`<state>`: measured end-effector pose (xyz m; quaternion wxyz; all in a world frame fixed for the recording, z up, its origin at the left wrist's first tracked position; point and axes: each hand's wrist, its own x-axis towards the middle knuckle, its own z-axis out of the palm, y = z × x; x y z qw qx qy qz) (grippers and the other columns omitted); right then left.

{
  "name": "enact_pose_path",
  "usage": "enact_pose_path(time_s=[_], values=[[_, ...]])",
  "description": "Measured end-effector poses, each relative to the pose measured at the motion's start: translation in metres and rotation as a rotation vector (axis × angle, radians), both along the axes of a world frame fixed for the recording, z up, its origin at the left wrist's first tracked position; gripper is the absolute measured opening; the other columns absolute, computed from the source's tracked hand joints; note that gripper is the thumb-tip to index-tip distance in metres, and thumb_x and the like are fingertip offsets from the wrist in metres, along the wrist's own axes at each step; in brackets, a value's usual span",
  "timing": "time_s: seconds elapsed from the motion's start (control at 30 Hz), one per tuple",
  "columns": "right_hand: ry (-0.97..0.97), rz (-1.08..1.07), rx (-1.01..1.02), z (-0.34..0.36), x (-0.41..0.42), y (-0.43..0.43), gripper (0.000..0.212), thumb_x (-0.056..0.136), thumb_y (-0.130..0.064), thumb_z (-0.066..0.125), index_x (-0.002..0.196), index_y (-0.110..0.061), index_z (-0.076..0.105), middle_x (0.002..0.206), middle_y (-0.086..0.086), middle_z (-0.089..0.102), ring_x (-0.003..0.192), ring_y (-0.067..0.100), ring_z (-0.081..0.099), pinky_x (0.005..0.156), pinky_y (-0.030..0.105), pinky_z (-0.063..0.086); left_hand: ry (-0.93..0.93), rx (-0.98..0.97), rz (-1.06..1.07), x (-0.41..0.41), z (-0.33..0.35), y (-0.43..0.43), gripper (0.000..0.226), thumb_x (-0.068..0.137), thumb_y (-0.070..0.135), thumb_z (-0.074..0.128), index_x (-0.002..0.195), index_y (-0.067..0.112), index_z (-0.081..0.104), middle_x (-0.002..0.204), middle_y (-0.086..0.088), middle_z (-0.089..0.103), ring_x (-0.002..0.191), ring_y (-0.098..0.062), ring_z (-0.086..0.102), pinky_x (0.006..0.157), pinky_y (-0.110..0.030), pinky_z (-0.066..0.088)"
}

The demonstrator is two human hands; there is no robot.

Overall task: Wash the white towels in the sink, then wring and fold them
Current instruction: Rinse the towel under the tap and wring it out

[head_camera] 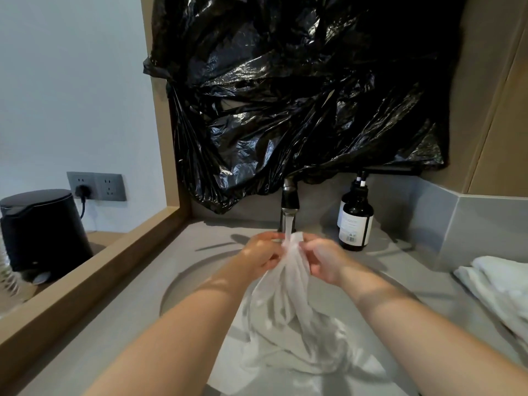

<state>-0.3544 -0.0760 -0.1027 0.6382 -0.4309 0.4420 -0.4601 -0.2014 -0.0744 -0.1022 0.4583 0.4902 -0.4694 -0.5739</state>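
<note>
The towel [288, 295] between the left hand [264, 252] and the right hand [323, 261] is showing plain white, shading greyish in its folds. Above the hands a plastic sheet [300, 95] is gleaming glossy black. Just right of the hands, a bottle [355, 224] is looking dark brown with a white label. Further right, folded towels [497, 284] are lying white on the pale grey table [114, 332]. Far left of the hands, a kettle [43, 232] is sitting matte black beside a grey socket plate [97, 185].
</note>
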Motion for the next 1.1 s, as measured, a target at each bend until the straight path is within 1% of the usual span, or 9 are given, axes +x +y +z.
enact_pose_path(time_s=[0.1, 0.23, 0.4, 0.53, 0.67, 0.77, 0.87, 0.97, 1.1], values=[[0.113, -0.010, -0.127, -0.006, -0.004, -0.007, 0.037, 0.094, 0.009, 0.042, 0.121, -0.012, 0.055, 0.102, 0.010, 0.066, 0.088, 0.021, 0.064, 0.066, 0.028, 0.056, 0.142, -0.017, 0.109, -0.004, 0.000, -0.001, 0.035, 0.087, -0.020, 0.050, 0.115, 0.000, 0.059, 0.068, -0.011, 0.053, 0.049, -0.013, 0.048, 0.050, -0.023, 0.044], [0.330, -0.129, -0.332, 0.009, -0.004, -0.005, 0.030, 0.084, 0.012, 0.048, 0.078, -0.012, 0.065, 0.066, 0.005, 0.060, 0.061, 0.017, 0.054, 0.050, 0.021, 0.040, 0.216, -0.067, 0.192, 0.002, 0.012, -0.001, 0.035, 0.086, -0.020, 0.050, 0.110, 0.001, 0.064, 0.079, -0.014, 0.060, 0.064, -0.021, 0.054, 0.060, -0.028, 0.048], [0.123, -0.262, -0.285, 0.041, -0.022, 0.004, 0.022, 0.081, 0.005, 0.038, 0.069, -0.007, 0.052, 0.059, 0.005, 0.047, 0.049, 0.016, 0.047, 0.047, 0.025, 0.035, 0.469, -0.082, 0.301, 0.029, 0.033, -0.010, 0.040, 0.089, -0.014, 0.042, 0.095, 0.015, 0.068, 0.074, -0.009, 0.053, 0.065, -0.019, 0.050, 0.063, -0.031, 0.048], [0.182, -0.050, -0.141, 0.025, -0.010, 0.012, 0.036, 0.088, 0.011, 0.035, 0.094, -0.009, 0.064, 0.071, 0.009, 0.060, 0.048, 0.015, 0.056, 0.038, 0.019, 0.040, 0.101, -0.085, 0.165, 0.018, 0.025, 0.006, 0.037, 0.087, -0.017, 0.049, 0.103, 0.011, 0.067, 0.069, -0.006, 0.056, 0.056, -0.013, 0.048, 0.045, -0.019, 0.044], [0.382, 0.162, -0.166, -0.003, 0.010, 0.011, 0.057, 0.081, 0.019, 0.039, 0.112, -0.024, 0.062, 0.099, 0.007, 0.068, 0.092, 0.027, 0.065, 0.076, 0.041, 0.054, -0.129, -0.094, 0.130, 0.012, 0.008, 0.011, 0.034, 0.083, -0.019, 0.054, 0.107, 0.001, 0.065, 0.062, -0.005, 0.054, 0.040, -0.007, 0.049, 0.038, -0.016, 0.038], [0.436, 0.152, -0.170, -0.011, 0.012, 0.007, 0.052, 0.087, 0.014, 0.044, 0.123, -0.021, 0.057, 0.093, 0.006, 0.062, 0.080, 0.021, 0.058, 0.065, 0.031, 0.047, -0.118, -0.056, 0.138, 0.025, 0.006, 0.010, 0.033, 0.086, -0.019, 0.054, 0.105, 0.005, 0.065, 0.056, -0.001, 0.056, 0.037, -0.004, 0.050, 0.037, -0.014, 0.039], [0.517, 0.094, -0.193, -0.009, 0.016, 0.006, 0.045, 0.086, 0.010, 0.042, 0.107, -0.023, 0.065, 0.078, -0.001, 0.061, 0.065, 0.011, 0.054, 0.052, 0.019, 0.040, -0.155, -0.054, 0.123, 0.029, 0.006, 0.009, 0.034, 0.086, -0.017, 0.056, 0.109, 0.005, 0.066, 0.068, -0.006, 0.060, 0.052, -0.009, 0.057, 0.051, -0.019, 0.049], [0.400, 0.051, -0.133, -0.001, 0.010, 0.008, 0.038, 0.079, 0.008, 0.040, 0.079, -0.020, 0.065, 0.063, -0.006, 0.054, 0.058, 0.008, 0.048, 0.047, 0.019, 0.037, -0.169, -0.060, 0.097, 0.027, 0.004, 0.005, 0.035, 0.086, -0.011, 0.059, 0.112, 0.011, 0.069, 0.075, -0.007, 0.060, 0.073, -0.019, 0.055, 0.074, -0.031, 0.052], [0.235, -0.069, -0.137, 0.015, -0.015, 0.005, 0.017, 0.089, -0.001, 0.051, 0.078, -0.010, 0.061, 0.070, 0.005, 0.057, 0.064, 0.017, 0.054, 0.056, 0.026, 0.040, -0.038, -0.131, 0.181, 0.031, 0.015, 0.006, 0.031, 0.088, -0.009, 0.060, 0.106, 0.014, 0.069, 0.073, -0.004, 0.061, 0.057, -0.009, 0.056, 0.049, -0.018, 0.049]])
